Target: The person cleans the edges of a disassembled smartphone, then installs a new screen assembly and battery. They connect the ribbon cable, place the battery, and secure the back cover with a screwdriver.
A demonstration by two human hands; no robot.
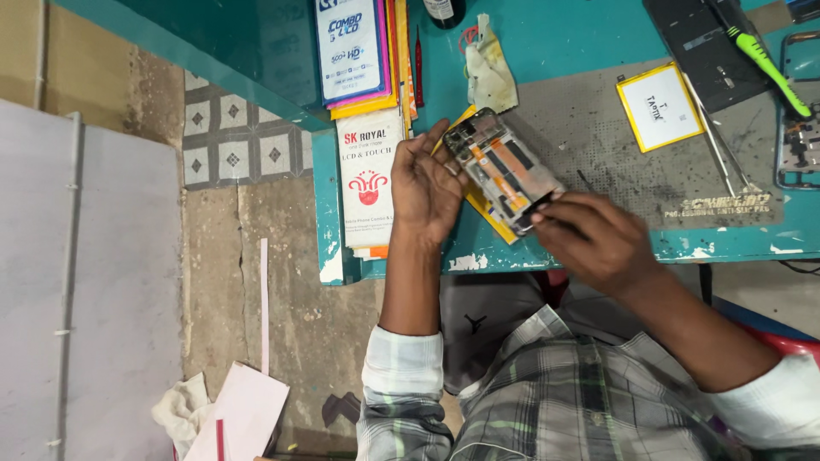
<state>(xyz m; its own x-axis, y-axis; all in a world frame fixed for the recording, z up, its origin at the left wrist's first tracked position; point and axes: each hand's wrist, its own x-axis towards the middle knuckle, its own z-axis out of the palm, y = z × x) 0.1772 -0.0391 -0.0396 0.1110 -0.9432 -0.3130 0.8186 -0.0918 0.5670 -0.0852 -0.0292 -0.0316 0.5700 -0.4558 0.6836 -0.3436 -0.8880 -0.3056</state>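
Looking down from the head camera, we've got an opened phone (502, 169) with its back cover off, tilted above the near edge of the teal workbench (555, 34), boards and ribbon cables all exposed. Light thing, stiff frame, but those bare insides look fragile, so the outer edges are the safe place to hold it. And that's where the left hand (424, 183) has it: fingers curled closed around the upper-left end of the frame, cradling it from the side. Right hand (589, 235) comes in at the lower end, fingertips pinched tight on a thin dark tool or part at the phone's bottom corner; I can't tell which it is. Around them: a grey work mat (615, 162), a yellow-edged battery (658, 107), a green-handled screwdriver (769, 67), a crumpled rag (489, 68), and stacked flat packages (369, 171) beside the left wrist.
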